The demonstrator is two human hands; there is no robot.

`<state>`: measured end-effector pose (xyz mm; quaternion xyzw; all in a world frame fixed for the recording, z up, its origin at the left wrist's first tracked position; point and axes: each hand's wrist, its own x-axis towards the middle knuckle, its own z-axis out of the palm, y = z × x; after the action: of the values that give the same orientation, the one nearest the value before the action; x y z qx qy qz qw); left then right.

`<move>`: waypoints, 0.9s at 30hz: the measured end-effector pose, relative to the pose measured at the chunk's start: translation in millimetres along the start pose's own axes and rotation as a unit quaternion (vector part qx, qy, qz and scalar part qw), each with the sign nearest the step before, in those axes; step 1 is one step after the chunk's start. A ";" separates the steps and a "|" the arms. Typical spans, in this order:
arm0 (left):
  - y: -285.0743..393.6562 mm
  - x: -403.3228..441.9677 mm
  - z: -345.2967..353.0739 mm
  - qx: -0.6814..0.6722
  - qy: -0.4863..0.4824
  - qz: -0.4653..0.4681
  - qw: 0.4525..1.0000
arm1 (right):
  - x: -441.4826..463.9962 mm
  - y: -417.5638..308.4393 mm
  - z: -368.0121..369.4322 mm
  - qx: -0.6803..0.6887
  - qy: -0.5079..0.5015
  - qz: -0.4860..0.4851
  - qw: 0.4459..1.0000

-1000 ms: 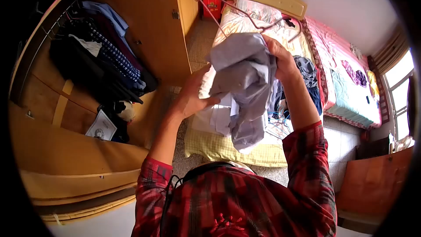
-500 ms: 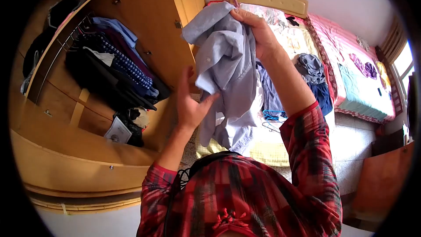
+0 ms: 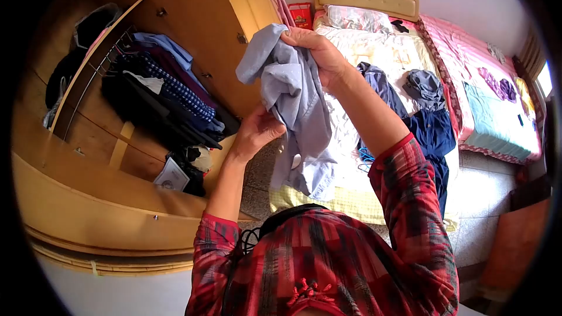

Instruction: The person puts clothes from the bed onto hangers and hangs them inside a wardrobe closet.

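A light grey-blue shirt (image 3: 298,93) hangs bunched in front of me, above the near bed. My right hand (image 3: 316,52) grips its upper part, near the collar. Part of a pink hanger (image 3: 283,7) sticks up beyond the cloth, its lower portion hidden. At the shirt's left edge, my left hand (image 3: 259,131) has its fingers closed on the fabric, with the fingertips partly hidden behind it.
An open wardrobe (image 3: 137,222) on the left holds hanging clothes (image 3: 170,88). Dark trousers (image 3: 432,134) and other garments lie on the near bed (image 3: 345,208). A second bed (image 3: 439,35) stands to the right, beside a reddish cabinet (image 3: 515,246).
The hanger has swung from across the bed to upright behind the shirt. The shirt has moved left with my right hand, and my left hand has closed on its edge.
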<state>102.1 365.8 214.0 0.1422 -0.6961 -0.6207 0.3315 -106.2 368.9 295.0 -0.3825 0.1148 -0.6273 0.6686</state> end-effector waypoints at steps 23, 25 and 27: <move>81.7 40.7 -18.8 -0.088 0.326 0.076 0.938 | -56.2 14.1 -85.4 -0.389 0.310 -0.082 0.864; 76.4 44.7 -20.8 -0.092 0.314 0.090 0.941 | -79.9 34.5 -61.7 -0.325 0.280 -0.114 0.896; 75.4 46.4 -20.9 -0.094 0.302 0.102 0.943 | -95.6 56.9 -46.2 -0.321 0.263 -0.119 0.902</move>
<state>97.2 335.7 299.7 0.2197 -0.5126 -0.5736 0.6000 -110.6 436.0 195.0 -0.4087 0.4354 -0.7090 0.3752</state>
